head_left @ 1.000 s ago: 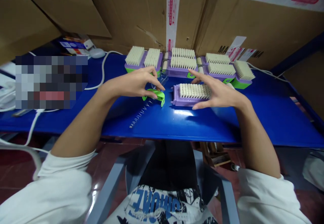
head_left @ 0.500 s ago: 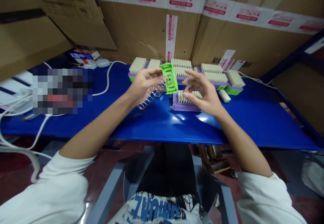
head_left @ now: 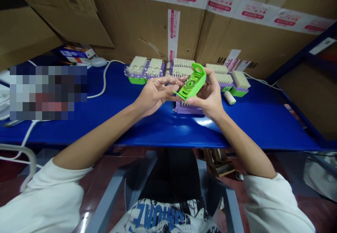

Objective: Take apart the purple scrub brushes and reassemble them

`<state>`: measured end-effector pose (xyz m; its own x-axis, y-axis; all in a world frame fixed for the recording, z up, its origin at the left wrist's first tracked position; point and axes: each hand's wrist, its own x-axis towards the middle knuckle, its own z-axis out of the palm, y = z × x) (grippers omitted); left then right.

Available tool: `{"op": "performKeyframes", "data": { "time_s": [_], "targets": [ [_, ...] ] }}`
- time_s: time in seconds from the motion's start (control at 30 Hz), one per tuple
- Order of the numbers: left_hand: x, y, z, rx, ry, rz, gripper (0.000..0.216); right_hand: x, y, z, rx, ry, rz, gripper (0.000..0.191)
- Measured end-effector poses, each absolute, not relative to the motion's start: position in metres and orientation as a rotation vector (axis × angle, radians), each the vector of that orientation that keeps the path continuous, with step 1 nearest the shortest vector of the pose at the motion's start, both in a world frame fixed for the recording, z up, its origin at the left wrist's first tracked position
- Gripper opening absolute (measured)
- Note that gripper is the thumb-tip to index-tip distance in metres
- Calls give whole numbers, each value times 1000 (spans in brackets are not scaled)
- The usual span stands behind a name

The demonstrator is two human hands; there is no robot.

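My right hand (head_left: 212,96) grips a bright green plastic end piece (head_left: 196,85) by its right side, thumb below and fingers behind. The piece is tilted, its recessed face showing slots and a round centre. Against that centre sits one end of a thin wire coil spring (head_left: 190,84). My left hand (head_left: 152,94) is closed around the spring beside the green piece, thumb and fingertips close to its left edge. Faint wire loops run leftward, in front of the brush blocks; much of the spring is blurred or hidden. Behind and below the hands lies a purple brush block (head_left: 188,109), partly covered.
Several cream-bristled blocks with purple and green bases (head_left: 137,80) line the back of the blue table (head_left: 271,120). A small cream cylinder (head_left: 230,98) lies at right. Cardboard (head_left: 147,26) walls the back. White cables (head_left: 105,80) and a white mouse-like object (head_left: 98,62) are at left.
My right hand, earlier open and apart, has taken hold of the green end piece. The piece has moved right and tilted over. The spring has swung from lower left to farther up and left.
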<state>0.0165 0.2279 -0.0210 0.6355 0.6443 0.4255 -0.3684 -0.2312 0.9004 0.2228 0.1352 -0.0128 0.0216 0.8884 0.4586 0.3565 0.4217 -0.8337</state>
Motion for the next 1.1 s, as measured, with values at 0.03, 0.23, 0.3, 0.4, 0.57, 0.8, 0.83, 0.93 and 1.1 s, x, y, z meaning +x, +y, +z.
{"op": "performKeyframes", "data": {
  "time_s": [0.03, 0.23, 0.3, 0.4, 0.57, 0.8, 0.83, 0.93, 1.1],
  "targets": [
    [16, 229, -22, 1598, 236, 1002, 53, 226, 136, -11, -1177, -1510, 566, 141],
    [27, 234, -48, 2357, 253, 1038, 94, 281, 137, 1, -1178, -1491, 371, 110],
    [32, 233, -57, 2466, 297, 906, 102, 305, 141, 1, -1177, -1490, 329, 107],
    [31, 234, -60, 2355, 400, 939, 80, 334, 150, -2, -1248, -1409, 258, 105],
    [12, 265, -40, 1944, 412, 1298, 71, 364, 151, -3, -1230, -1277, 237, 108],
    [-9, 314, -34, 1908, 430, 1560, 91, 355, 140, 3, -1225, -1245, 353, 94],
    [-9, 314, -35, 1925, 434, 1550, 91, 352, 140, 2, -1252, -1279, 329, 99],
    [-7, 310, -39, 1949, 417, 1519, 87, 349, 142, -1, -1307, -1379, 233, 108],
    [-3, 302, -38, 1916, 416, 1499, 88, 350, 142, -3, -1294, -1411, 153, 99]
  ]
}}
